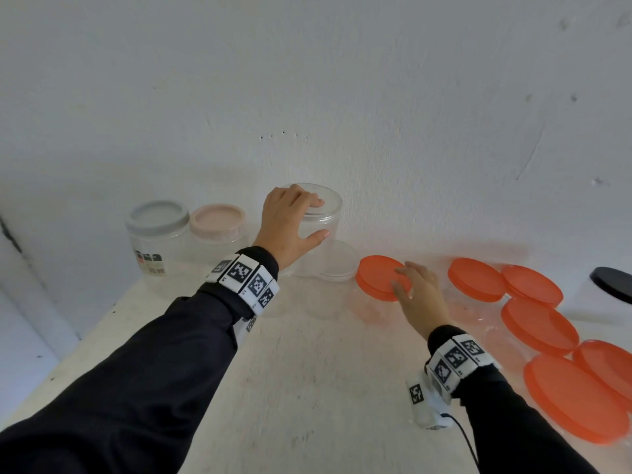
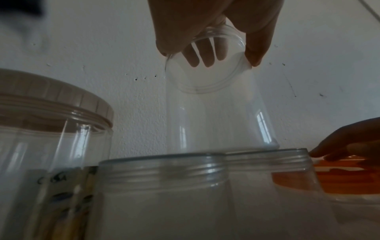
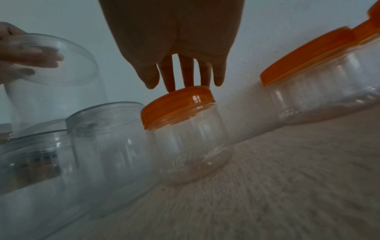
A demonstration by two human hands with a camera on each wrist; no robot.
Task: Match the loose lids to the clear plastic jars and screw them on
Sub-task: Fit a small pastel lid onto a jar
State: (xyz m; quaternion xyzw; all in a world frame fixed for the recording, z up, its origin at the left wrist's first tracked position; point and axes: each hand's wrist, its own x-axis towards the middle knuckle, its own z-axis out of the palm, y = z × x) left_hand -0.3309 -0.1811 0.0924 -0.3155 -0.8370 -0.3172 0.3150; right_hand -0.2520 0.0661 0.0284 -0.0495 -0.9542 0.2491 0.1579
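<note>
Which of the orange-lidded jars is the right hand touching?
The orange-lidded jar standing alone, left of the cluster of five and next to the lidless clear jars. The right hand rests straight fingers on its lid; the others go untouched.

- A plain white wall point(image 1: 342, 80) fills the upper half of the head view, evenly lit by soft daylight.
- The wall's surface is lightly textured, with small dark specks point(image 1: 272, 135) near the centre and faint scuffs and a thin curved scratch point(image 1: 533, 148) toward the right.
- A pale, cream-white table top point(image 1: 307, 388) fills the lower half, its surface rough and slightly mottled.
- At the left edge, a white ledge or moulding point(image 1: 30, 295) runs diagonally beside the table.
- Soft shadows lie where wall and table meet.
</note>
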